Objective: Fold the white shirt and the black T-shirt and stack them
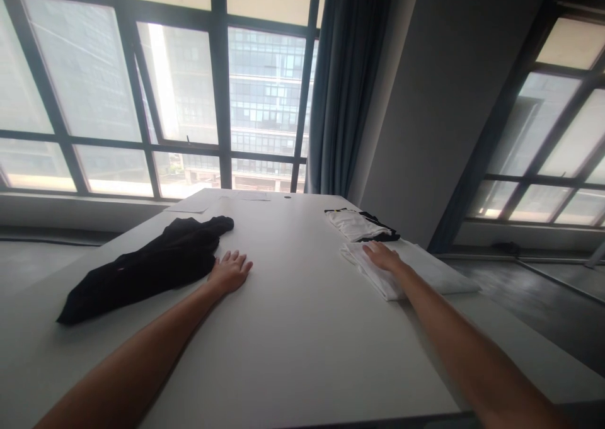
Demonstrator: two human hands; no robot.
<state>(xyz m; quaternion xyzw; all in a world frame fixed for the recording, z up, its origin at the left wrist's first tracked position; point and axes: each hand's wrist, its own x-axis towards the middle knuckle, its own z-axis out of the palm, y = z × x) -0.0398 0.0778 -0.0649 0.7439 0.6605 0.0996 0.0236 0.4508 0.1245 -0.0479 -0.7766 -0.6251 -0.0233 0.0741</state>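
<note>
The right hand (382,256) lies flat, fingers extended, pressing the top of a folded white garment (406,271) at about two o'clock on the white table (293,328); it grips nothing. That stack sits close to the table's right edge, so a sideways push could probably slide it off. Just past it, at one o'clock, rests a folded white-and-black garment (358,223). The left hand (230,270) rests open, palm down on the bare tabletop at eleven o'clock, touching the edge of a crumpled black garment (146,266), which could snag and drag.
</note>
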